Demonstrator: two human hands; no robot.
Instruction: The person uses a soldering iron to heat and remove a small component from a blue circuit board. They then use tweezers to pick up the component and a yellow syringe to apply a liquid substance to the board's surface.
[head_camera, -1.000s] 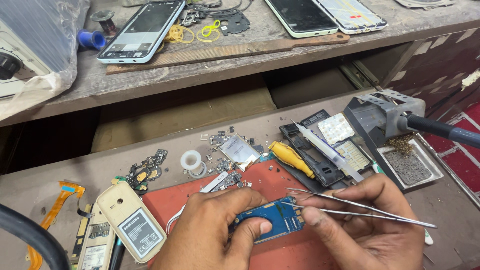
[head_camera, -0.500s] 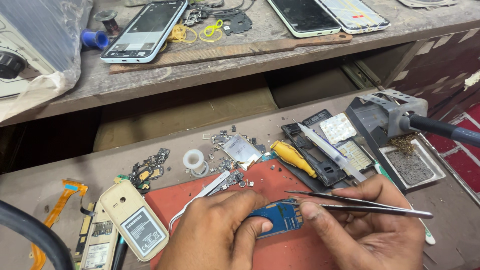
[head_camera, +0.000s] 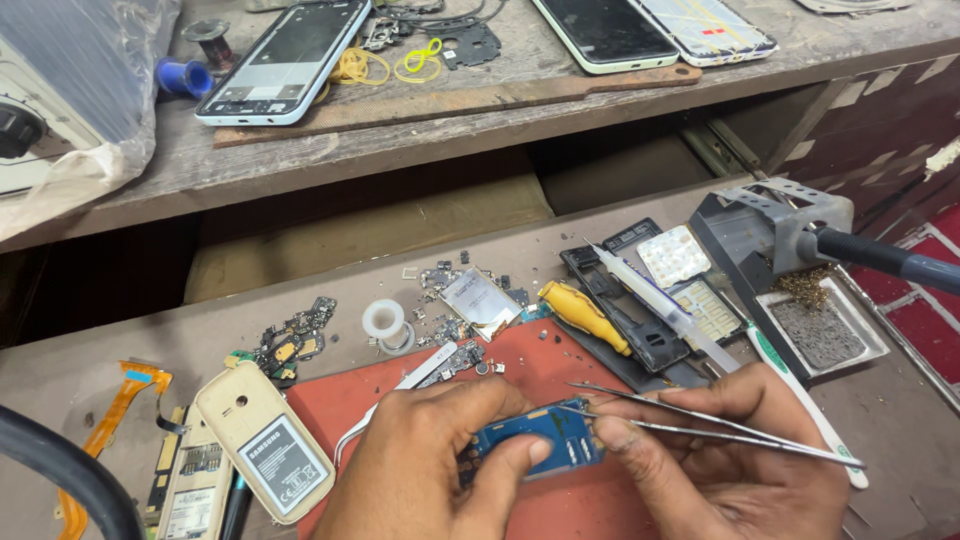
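A small blue rectangular circuit board (head_camera: 540, 448) lay on a red rubber work mat (head_camera: 545, 368), its long axis running left to right between the two hands. The left hand (head_camera: 425, 465) pressed on the board's left end, thumb and forefinger closed on its edge, pinning it flat. The right hand (head_camera: 725, 455) sat just right of the board, fingers pressed together on thin metal tweezers (head_camera: 700, 420) whose tips pointed leftward and touched the board's upper right corner; both hands were equally close to it.

Beyond the board, at the mat's far edge, lay a yellow-handled screwdriver (head_camera: 585, 315), a clear plastic syringe (head_camera: 655, 305) and a white roll of solder wire (head_camera: 384, 320). To the board's left rested a cream-coloured phone back with its battery (head_camera: 265, 455). To its right stood a grey soldering-iron stand (head_camera: 790, 225). Everything sat on a worn brown wooden bench (head_camera: 120, 340), with a higher shelf (head_camera: 420, 135) behind carrying bare phone frames.
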